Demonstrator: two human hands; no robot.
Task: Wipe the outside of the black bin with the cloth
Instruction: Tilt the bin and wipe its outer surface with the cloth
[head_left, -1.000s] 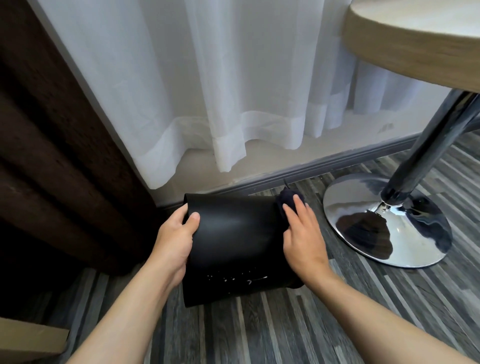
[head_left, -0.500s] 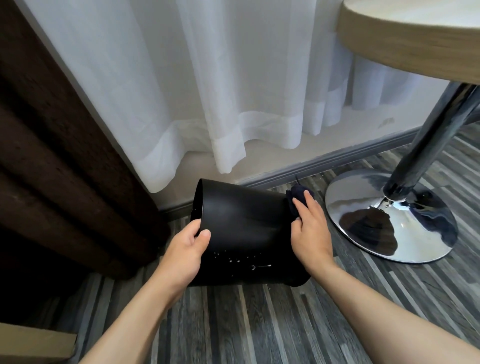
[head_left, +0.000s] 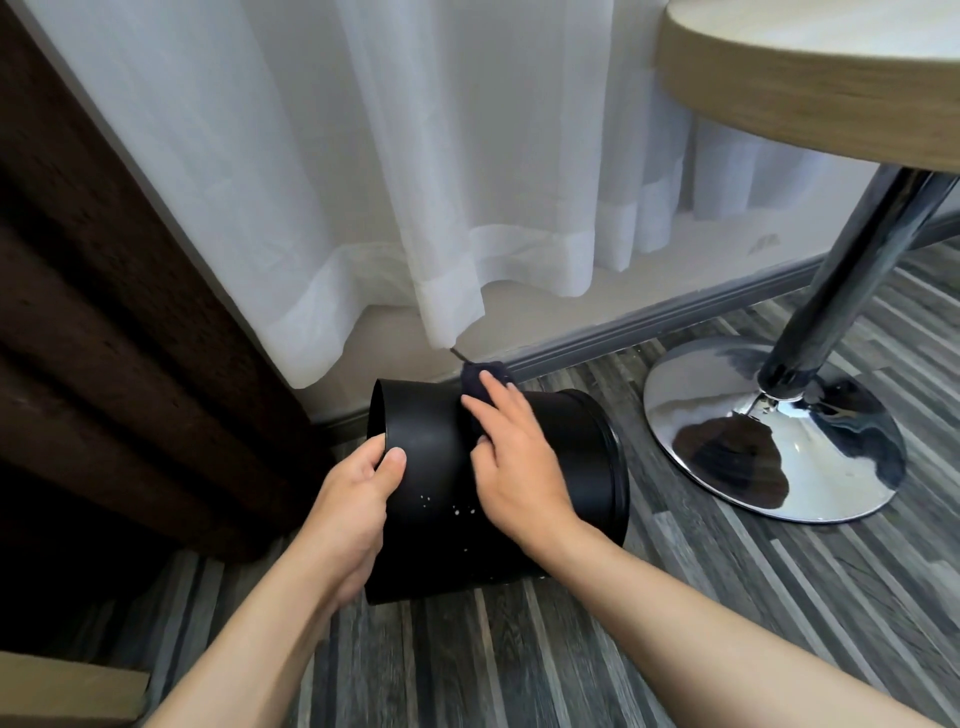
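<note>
The black bin (head_left: 576, 467) lies on its side on the grey wood-pattern floor, its open rim at the left. My left hand (head_left: 353, 509) grips that rim, thumb on the outer wall. My right hand (head_left: 514, 462) presses flat on the top of the bin's wall over a dark cloth (head_left: 480, 379). Only the cloth's far end shows past my fingertips; the remainder is hidden under the palm. Small white specks dot the bin's wall between my hands.
A sheer white curtain (head_left: 415, 182) hangs just behind the bin, above a grey skirting board. A dark brown drape (head_left: 104, 338) fills the left. A round table's chrome base (head_left: 769, 431) and pole stand to the right. A cardboard edge (head_left: 62, 691) sits bottom left.
My right hand and the cloth have slid left from the bin's right end to the middle of its wall. The bin has turned, its base now showing at the right.
</note>
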